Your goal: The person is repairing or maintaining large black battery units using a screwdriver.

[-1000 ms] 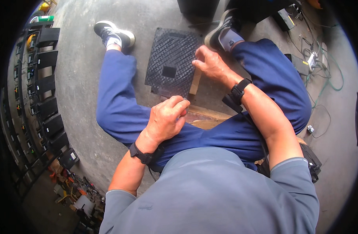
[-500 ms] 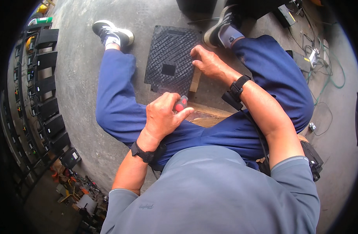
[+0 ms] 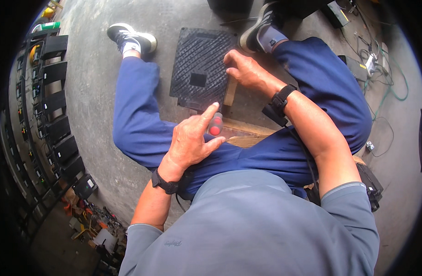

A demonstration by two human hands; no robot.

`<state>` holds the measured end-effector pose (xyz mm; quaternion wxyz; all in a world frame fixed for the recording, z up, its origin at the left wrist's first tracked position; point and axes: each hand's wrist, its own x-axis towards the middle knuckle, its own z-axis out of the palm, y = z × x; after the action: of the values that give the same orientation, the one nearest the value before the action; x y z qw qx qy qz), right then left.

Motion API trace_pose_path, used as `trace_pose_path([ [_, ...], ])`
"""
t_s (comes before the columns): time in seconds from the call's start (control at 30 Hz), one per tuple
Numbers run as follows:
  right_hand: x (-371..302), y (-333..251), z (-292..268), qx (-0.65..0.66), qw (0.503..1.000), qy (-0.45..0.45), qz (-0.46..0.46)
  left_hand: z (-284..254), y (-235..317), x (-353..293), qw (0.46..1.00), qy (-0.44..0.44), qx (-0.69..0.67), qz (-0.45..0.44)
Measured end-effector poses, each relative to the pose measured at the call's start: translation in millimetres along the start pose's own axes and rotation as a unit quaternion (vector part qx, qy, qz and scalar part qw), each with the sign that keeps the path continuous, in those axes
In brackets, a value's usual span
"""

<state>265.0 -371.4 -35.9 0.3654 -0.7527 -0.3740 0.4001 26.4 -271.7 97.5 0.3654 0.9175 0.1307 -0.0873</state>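
Note:
A black rectangular panel [image 3: 188,85] with diagonal ribs and a square recess lies in front of me, between my feet. By its near edge is a screwdriver, showing its grey and red handle [image 3: 215,123]; its shaft is hidden. My left hand [image 3: 190,138] is open around that handle, index finger and thumb stretched apart on either side. The other left fingers are tucked out of sight. My right hand [image 3: 248,71] is closed at the panel's right edge, fingers curled and thumb against it.
Wooden pieces [image 3: 248,130] sit under and before the panel. Cables and a power strip [image 3: 371,64] lie at the right. A rack of black units [image 3: 54,99] runs along the left, with a heap of loose parts [image 3: 93,221] at its near end.
My left index finger and thumb have spread away from the screwdriver handle, which stands straighter now. My right hand has barely moved on the panel's edge.

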Motion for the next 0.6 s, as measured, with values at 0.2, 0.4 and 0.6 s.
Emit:
trace_pose_path([
  [0.2,2,0,1,-0.004,1.000,-0.003,-0.012,6,-10,1,0.990,0.119,0.013,0.072],
  [0.4,2,3,2,-0.010,1.000,0.001,-0.003,5,1,-12,0.982,-0.062,-0.076,-0.158],
  [0.6,2,11,5,-0.004,0.998,0.022,-0.050,10,-9,-11,0.993,0.034,-0.112,-0.015],
])
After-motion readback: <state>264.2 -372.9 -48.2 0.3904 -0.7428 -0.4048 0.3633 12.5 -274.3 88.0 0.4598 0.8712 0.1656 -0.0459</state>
